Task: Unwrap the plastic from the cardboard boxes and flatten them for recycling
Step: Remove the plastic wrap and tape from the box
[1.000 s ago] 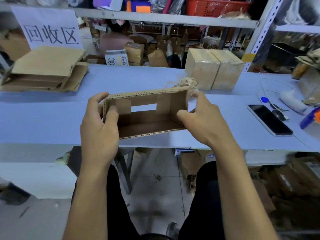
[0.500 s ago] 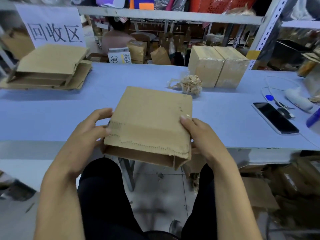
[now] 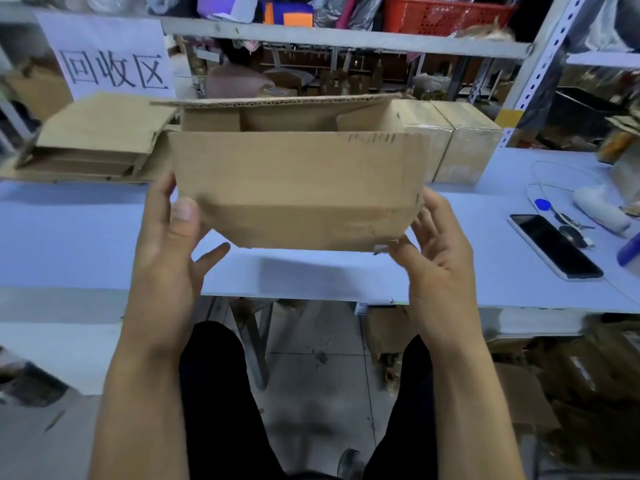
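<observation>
1. Lifted and turned since half a second ago, the box now stands with its open mouth facing up and away; in the earlier frame it lay tilted with a broad face toward the viewer, low over the lap.
2. Position: the box is held in the air above the near edge of the table, not resting on it. Its flaps stand open at the top, and its body is not yet collapsed.
3. Left hand: the thumb presses flat on the near face at the lower left corner. One finger shows below the box; the other fingers are hidden behind it, so the full grip cannot be confirmed.
4. Right hand: the fingers are fairly straight and lie against the lower right corner and side. The hand supports and presses rather than pinches.
5. No plastic is visible on this box. Judgement: unwrapping of this unit appears done, and flattening is the step in hand.
6. Finished work: a stack of flattened cardboard lies at the far left of the table, below the paper sign.
7. Remaining work: two wrapped boxes sit side by side at the back of the table, partly hidden behind the held box.
8. Keep clear: a phone lies on the table to the right, well apart from the hands.
</observation>
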